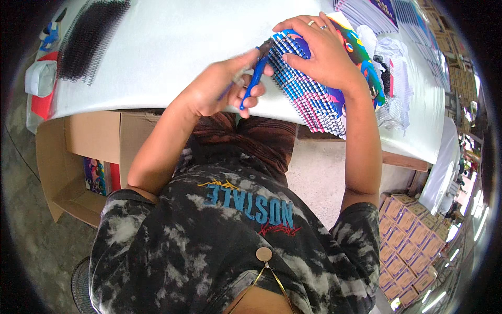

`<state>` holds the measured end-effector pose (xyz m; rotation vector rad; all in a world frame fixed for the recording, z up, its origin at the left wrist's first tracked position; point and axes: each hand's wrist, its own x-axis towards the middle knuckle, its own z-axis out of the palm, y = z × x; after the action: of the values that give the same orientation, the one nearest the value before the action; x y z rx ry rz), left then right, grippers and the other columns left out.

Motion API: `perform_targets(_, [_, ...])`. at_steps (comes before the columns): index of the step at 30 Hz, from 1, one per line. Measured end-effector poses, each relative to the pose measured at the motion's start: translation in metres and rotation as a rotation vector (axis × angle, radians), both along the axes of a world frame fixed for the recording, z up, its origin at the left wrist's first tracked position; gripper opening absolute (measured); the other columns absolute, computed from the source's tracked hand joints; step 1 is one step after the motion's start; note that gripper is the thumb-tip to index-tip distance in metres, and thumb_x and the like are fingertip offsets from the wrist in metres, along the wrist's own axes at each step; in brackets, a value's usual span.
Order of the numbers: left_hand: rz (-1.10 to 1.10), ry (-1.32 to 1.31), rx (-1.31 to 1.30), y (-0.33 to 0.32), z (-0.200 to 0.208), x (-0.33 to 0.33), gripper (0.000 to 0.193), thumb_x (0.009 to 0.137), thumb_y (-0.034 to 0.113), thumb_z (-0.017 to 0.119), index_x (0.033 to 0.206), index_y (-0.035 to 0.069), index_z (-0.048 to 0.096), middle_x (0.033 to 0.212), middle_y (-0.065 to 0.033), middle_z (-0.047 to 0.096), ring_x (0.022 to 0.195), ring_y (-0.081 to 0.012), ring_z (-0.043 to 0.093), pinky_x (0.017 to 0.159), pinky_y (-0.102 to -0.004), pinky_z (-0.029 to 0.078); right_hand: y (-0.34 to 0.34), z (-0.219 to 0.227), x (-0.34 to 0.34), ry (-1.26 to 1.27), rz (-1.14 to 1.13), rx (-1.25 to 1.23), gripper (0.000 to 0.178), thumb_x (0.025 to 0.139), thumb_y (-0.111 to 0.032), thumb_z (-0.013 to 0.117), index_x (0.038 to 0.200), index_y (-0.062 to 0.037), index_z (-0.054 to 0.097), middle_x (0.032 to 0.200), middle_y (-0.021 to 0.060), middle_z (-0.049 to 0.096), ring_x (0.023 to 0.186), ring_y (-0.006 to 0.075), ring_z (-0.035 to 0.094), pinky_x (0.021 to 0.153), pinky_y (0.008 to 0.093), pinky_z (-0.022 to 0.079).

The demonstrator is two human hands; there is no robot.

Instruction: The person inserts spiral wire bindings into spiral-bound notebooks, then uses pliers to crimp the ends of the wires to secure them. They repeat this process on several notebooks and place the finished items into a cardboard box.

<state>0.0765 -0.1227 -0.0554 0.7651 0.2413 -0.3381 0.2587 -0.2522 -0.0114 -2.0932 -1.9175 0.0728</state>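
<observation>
My left hand (222, 86) is closed around blue-handled pliers (254, 78). Their dark jaws touch the far left end of a row of spiral-bound notebooks (308, 97), at the coil ends. The notebooks are packed close together, slanting across the table, with white, blue and pink page edges and coils towards me. Over their far end lies my right hand (327, 60), thumb on the coils and fingers bent across the bright printed cover, gripping them. Rings show on two of its fingers. The exact spot between the plier jaws is too small to make out.
Loose black spiral coils (94, 39) lie in a heap on the white table (178, 42). At its left edge are a white roll (41, 78) and a red item. Crumpled clear plastic (400, 89) and stacked notebooks (366, 15) sit right. An opened cardboard box (68, 141) stands below left.
</observation>
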Motion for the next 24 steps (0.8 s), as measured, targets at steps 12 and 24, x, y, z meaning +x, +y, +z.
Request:
perform_targets(12, [0.004, 0.037, -0.072, 0.000, -0.003, 0.001, 0.055, 0.093, 0.052, 0.031, 0.111, 0.004, 0.050, 0.073, -0.0062, 0.054, 0.071, -0.0229, 0.061, 0.060, -0.0374, 0.052, 0.005, 0.005, -0.007, -0.072, -0.027, -0.044, 0.046, 0.066, -0.022, 0.070, 0.109, -0.0171, 0.055, 0.105, 0.0060, 0.057, 0.108, 0.0264, 0.050, 0.107, 0.0490, 0.019])
perform_targets(24, [-0.007, -0.007, -0.303, 0.005, -0.032, 0.002, 0.056, 0.094, 0.052, 0.029, 0.115, 0.004, 0.050, 0.086, -0.0108, 0.057, 0.077, -0.0217, 0.062, 0.061, -0.0410, 0.057, 0.008, 0.010, -0.017, -0.153, -0.048, -0.075, 0.052, 0.062, -0.019, 0.069, 0.111, -0.0134, 0.052, 0.108, 0.0152, 0.057, 0.111, 0.0316, 0.046, 0.099, 0.0457, 0.023])
